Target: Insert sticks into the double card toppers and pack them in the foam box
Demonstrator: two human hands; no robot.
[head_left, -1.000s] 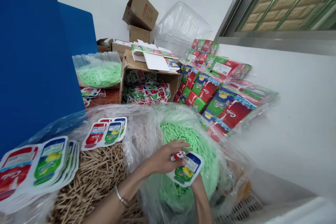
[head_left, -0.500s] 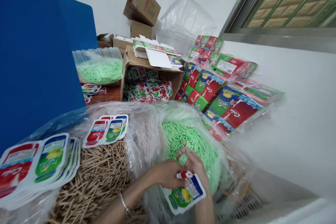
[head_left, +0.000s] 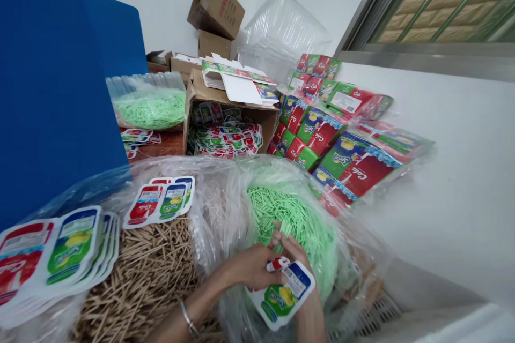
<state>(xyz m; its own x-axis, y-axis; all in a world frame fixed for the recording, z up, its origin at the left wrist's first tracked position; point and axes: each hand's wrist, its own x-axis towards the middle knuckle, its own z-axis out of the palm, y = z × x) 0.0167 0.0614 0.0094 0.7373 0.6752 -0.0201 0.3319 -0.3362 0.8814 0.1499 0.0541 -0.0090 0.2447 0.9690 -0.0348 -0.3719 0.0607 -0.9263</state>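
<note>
My left hand [head_left: 251,267] is closed on a printed packet card [head_left: 284,295] with red, green and blue panels, low in the middle of the view. My right hand [head_left: 292,246] sits just beside it, fingers pinched on a few green sticks [head_left: 281,229]. Both hands hover over an open plastic bag of green sticks [head_left: 298,209]. To the left lies a bag of brown wooden sticks [head_left: 148,273] with a printed card [head_left: 159,201] resting on it.
A stack of printed cards [head_left: 52,257] lies at the lower left against a blue panel [head_left: 52,91]. Behind are a cardboard box of cards [head_left: 225,128], another bag of green sticks [head_left: 151,107], wrapped cartons [head_left: 341,150], clear trays [head_left: 281,32] and a white ledge [head_left: 454,182].
The card has dropped lower toward me in my left hand. My right hand came up from under it and pinched green sticks from the bag.
</note>
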